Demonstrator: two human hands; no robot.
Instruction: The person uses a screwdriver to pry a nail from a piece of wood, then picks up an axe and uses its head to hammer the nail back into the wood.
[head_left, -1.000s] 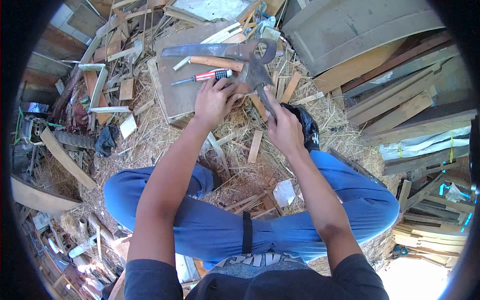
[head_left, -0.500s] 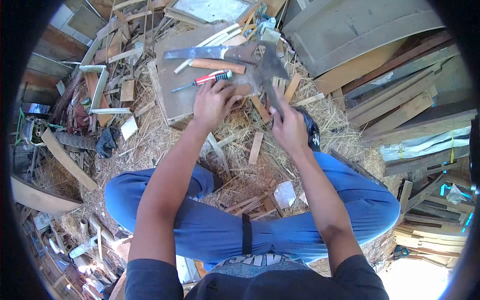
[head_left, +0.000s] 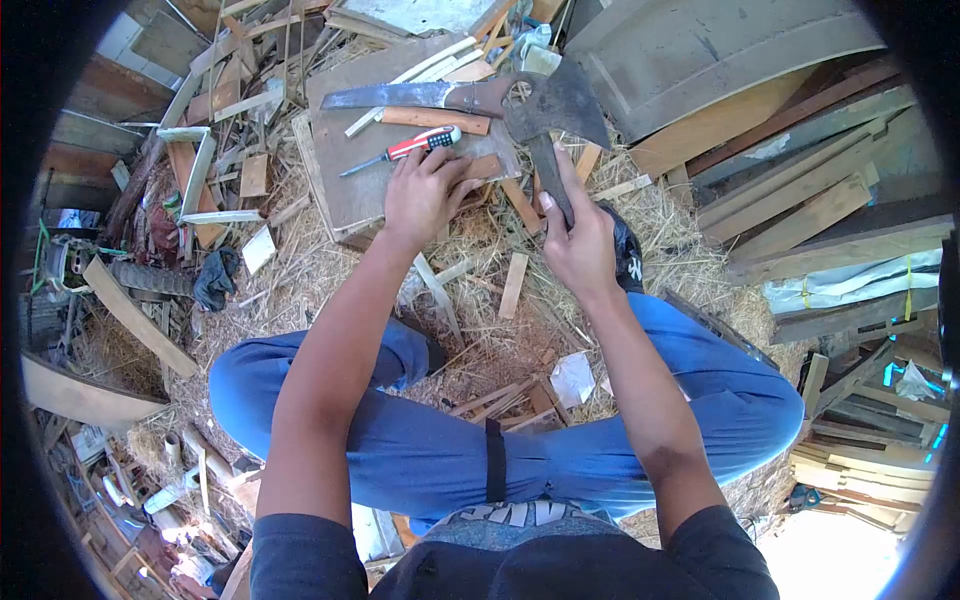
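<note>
My right hand [head_left: 580, 245] is closed round the dark handle of a hatchet [head_left: 560, 108], whose broad blade lies beyond the fingers at the board's right edge. My left hand [head_left: 422, 198] rests near the front of the grey board [head_left: 350, 205], its fingers on a small wood block [head_left: 482, 168]. Just beyond it lies a red and white screwdriver [head_left: 425, 143]. A handsaw [head_left: 400, 96] and a reddish wood strip [head_left: 435, 121] lie farther back on the board.
Straw and wood scraps [head_left: 512, 285] cover the ground round my crossed legs. Large grey panels [head_left: 700, 60] and stacked planks [head_left: 800, 215] stand at the right. A white-edged frame [head_left: 200, 175] lies at the left.
The hatchet blade has moved slightly up and to the right and shows less blur. My left hand has barely moved and stays at the block.
</note>
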